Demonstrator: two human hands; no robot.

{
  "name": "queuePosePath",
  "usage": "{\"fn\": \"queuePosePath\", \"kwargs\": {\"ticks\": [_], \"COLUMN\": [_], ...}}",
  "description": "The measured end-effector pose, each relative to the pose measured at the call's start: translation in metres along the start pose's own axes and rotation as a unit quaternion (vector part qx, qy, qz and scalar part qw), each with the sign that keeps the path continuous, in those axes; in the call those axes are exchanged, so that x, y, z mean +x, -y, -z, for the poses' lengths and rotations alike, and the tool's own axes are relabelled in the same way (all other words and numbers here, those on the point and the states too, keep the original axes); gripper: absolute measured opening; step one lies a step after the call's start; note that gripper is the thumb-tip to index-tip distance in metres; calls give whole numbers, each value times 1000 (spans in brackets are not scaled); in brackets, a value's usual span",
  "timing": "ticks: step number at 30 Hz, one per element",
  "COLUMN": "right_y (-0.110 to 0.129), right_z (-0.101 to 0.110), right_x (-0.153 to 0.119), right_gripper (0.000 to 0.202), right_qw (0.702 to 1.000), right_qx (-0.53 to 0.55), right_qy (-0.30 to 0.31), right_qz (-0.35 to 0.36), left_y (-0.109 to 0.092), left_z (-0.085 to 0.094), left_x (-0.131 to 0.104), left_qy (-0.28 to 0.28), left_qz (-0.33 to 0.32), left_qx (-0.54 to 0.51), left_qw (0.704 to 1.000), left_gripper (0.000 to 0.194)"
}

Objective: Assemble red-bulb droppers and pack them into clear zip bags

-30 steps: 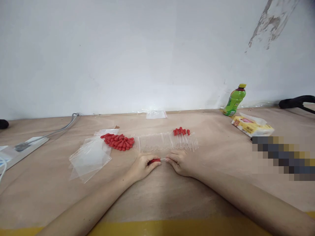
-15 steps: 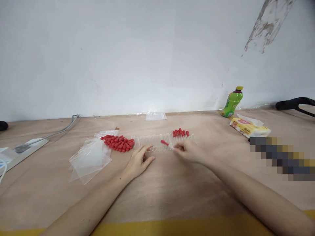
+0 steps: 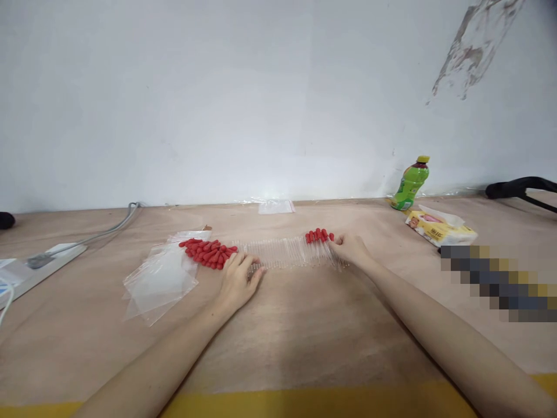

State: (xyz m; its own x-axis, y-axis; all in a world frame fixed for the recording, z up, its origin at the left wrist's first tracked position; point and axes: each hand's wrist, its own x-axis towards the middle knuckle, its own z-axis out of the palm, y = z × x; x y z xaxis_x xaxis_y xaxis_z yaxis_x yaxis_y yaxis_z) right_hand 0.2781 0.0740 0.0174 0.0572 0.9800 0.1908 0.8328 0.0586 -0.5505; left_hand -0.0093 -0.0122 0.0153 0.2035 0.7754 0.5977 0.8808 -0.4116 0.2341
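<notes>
My left hand point(image 3: 237, 281) rests at the left end of a row of clear glass tubes point(image 3: 282, 253). Its fingers are apart and hold nothing visible; the fingertips lie beside a heap of red rubber bulbs point(image 3: 209, 253). At the row's right end, my right hand point(image 3: 351, 249) has its fingers pinched at a red-bulbed glass dropper, partly hidden by the fingertips. Several red bulbs point(image 3: 319, 235) fitted on glass tubes lie side by side there, bulbs towards the wall.
Clear plastic bags point(image 3: 163, 284) overlap left of the heap; another bag point(image 3: 276, 206) lies by the wall. A green bottle point(image 3: 410, 186) and a tissue pack point(image 3: 441, 229) stand at the right. A power strip point(image 3: 65, 255) with a grey cable sits at the left.
My right hand has moved right and away from me, carrying the red-bulbed dropper from mid-row to the right group. My left hand has shifted slightly left, towards the bulb heap.
</notes>
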Motion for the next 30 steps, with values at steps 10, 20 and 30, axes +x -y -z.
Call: {"fn": "queuePosePath", "kwargs": {"ticks": [10,20,30], "right_y": [-10,-27,-20], "right_z": [7,26,18], "right_x": [9,12,17], "right_gripper": [35,30,20], "right_qw": [1000,991,989], "right_qx": [-14,-59,-40], "right_qy": [-5,84,79], "right_qz": [-2,-81,-118], "left_y": [10,23,36], "left_z": [7,27,29], "left_x": [4,12,17], "left_qy": [15,34,53], "left_qz": [79,103,52], "left_qx": [127,215,193], "left_qw": [989,971,978], "left_gripper": [25,55,61]}}
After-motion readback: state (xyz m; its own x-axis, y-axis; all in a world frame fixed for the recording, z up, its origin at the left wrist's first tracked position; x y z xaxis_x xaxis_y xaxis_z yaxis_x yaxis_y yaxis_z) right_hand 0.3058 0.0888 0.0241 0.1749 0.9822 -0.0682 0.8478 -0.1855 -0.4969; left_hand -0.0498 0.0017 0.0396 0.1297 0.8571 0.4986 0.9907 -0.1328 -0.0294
